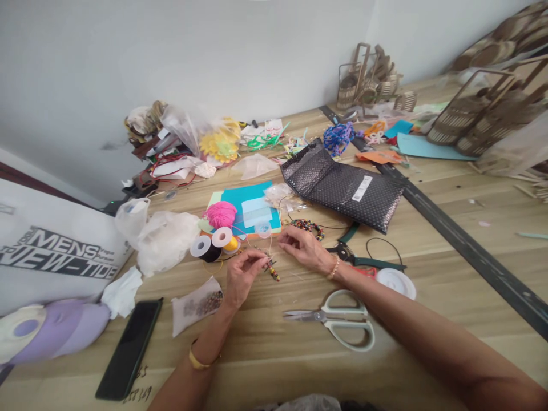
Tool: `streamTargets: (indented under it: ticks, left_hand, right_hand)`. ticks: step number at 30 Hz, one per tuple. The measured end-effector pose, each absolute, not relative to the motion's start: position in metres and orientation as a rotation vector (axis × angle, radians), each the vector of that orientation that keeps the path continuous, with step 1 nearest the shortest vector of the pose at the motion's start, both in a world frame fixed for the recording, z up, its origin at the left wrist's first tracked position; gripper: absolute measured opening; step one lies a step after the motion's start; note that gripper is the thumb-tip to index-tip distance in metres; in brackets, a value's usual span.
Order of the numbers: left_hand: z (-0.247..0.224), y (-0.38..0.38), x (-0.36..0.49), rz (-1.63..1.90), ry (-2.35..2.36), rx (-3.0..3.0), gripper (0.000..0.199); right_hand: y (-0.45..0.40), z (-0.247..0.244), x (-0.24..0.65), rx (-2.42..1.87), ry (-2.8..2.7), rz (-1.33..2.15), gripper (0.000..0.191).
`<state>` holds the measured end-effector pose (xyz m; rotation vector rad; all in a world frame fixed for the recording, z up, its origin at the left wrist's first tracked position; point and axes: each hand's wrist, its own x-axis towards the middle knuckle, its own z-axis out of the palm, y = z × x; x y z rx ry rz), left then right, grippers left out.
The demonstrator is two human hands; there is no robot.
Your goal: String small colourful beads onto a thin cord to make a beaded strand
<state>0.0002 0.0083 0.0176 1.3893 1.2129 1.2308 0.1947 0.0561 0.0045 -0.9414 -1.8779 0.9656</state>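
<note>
My left hand (243,278) pinches a thin cord at one end of a short strand of coloured beads (273,271), which hangs down beside its fingertips. To the right, my right hand (303,248) hovers with thumb and fingers drawn together; a pale thread runs up near it, and what it holds is too small to make out. A longer loop of beads (314,228) lies just behind the right hand. Spools of black (207,249) and yellow thread (231,243) stand behind the left hand. A bag of beads (197,305) is left of the left wrist.
Scissors (342,315) lie near the front, below my right forearm. A phone (131,348) is at the left. Pliers (346,254) and a white spool (396,283) sit beyond the right forearm. Farther back are pink yarn (221,214), a black padded envelope (346,185) and small baskets (462,114).
</note>
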Motion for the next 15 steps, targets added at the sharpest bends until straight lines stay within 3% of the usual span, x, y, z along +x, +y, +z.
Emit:
streamTargets:
  ticks: [6,10,15]
  left_hand:
    - [0.021,0.009,0.001,1.216,1.258,1.339,0.01]
    - [0.019,0.008,0.001,1.197,1.28,1.298,0.012]
    - [0.018,0.007,0.001,1.178,1.204,1.231,0.014]
  right_hand:
    - [0.041,0.03,0.193,-0.74,-1.931,1.125,0.016]
    - [0.04,0.025,0.191,-0.729,-2.126,0.999,0.021]
    - [0.046,0.005,0.19,-0.903,-2.265,0.813,0.047]
